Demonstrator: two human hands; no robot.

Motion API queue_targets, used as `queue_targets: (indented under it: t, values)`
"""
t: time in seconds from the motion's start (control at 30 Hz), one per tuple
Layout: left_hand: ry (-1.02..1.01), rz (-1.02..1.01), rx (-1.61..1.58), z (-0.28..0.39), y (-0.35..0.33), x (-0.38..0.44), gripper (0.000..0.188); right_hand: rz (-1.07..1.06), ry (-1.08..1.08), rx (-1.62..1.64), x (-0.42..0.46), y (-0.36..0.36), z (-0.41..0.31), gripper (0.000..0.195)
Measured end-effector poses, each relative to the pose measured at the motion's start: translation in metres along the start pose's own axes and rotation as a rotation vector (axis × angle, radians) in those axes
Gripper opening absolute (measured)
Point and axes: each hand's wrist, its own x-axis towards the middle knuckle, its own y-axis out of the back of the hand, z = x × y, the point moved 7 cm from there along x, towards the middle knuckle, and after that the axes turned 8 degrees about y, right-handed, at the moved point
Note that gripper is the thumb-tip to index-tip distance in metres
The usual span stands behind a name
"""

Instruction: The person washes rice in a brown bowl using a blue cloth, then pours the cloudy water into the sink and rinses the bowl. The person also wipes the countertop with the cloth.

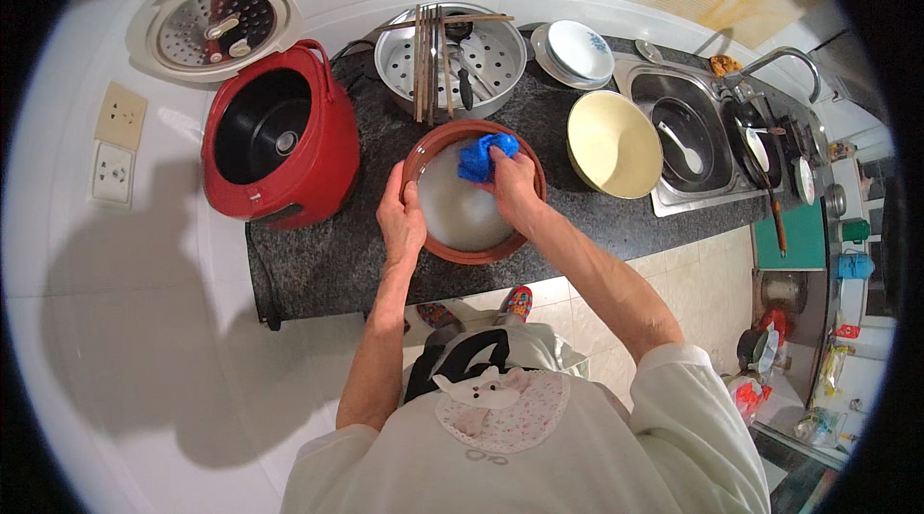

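A round brown earthenware bowl [473,258] rests on the dark speckled countertop [325,254], with cloudy whitish liquid [462,207] inside. My left hand [403,216] grips the bowl's left rim, thumb over the edge. In my right hand [516,185] is a bunched blue cloth [485,157], held against the inside of the bowl's far right wall. Part of that wall is hidden behind the cloth and hand. Just beyond the bowl stands a perforated metal steamer pan [390,66] with several chopsticks [432,66] laid across it and utensils inside.
To the left, a red rice cooker [328,167] stands with its lid [216,19] raised. Right of the bowl are a cream-coloured basin [613,142] and stacked white dishes [581,52]. Farther right, a steel sink [660,203] holds a dark pan and a white spoon [682,147] under a faucet [783,55].
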Motion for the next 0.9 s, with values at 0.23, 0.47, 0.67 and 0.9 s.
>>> queue_targets:
  t: [0.23,0.47,0.67,0.9]
  values:
    - [-0.039,-0.041,-0.015,0.001,-0.003,0.004,0.038,-0.135,0.173,-0.441,0.024,-0.049,0.011,0.022]
    - [0.011,-0.016,-0.084,-0.011,-0.001,0.007,0.041,-0.455,0.485,-0.889,-0.034,-0.077,0.025,0.025]
    - [0.03,0.0,-0.024,-0.003,-0.003,0.005,0.037,-0.882,0.398,-1.223,-0.068,-0.048,0.031,0.025]
    - [0.0,0.058,0.085,0.005,0.0,0.001,0.043,-1.293,0.512,-1.526,-0.07,-0.01,-0.012,0.02]
